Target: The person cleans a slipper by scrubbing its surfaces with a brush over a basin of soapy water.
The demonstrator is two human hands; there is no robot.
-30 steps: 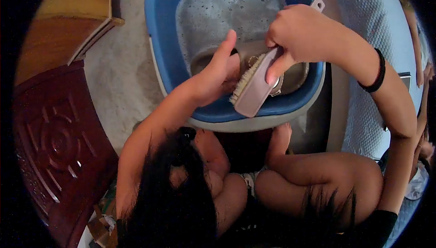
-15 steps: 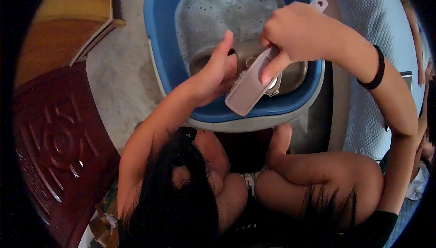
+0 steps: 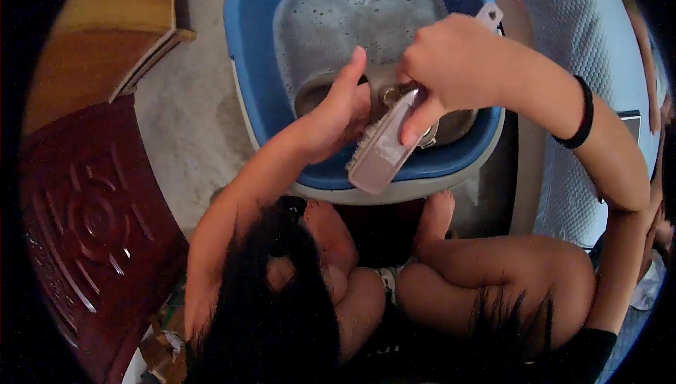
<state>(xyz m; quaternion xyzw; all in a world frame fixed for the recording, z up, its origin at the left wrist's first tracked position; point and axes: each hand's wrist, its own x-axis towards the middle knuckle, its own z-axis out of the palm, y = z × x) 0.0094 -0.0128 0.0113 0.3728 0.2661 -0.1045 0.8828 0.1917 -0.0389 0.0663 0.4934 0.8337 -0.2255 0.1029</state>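
Note:
A blue basin holds grey, bubbly water. My right hand is closed round a pale pink brush, whose light bristles face left. Under the brush lies a grey-brown shoe with a buckle or ornament, partly hidden by my right hand. My left hand is at the shoe's left part, thumb raised; its fingers reach down against the shoe and are partly hidden, so their grip is not clear.
Wooden furniture and a dark red carved panel are at the left. A pale quilted surface runs along the right, with parts of another person at the edge. My bare feet are below the basin.
The brush and my right hand have shifted slightly down and left over the shoe. My left hand has hardly moved.

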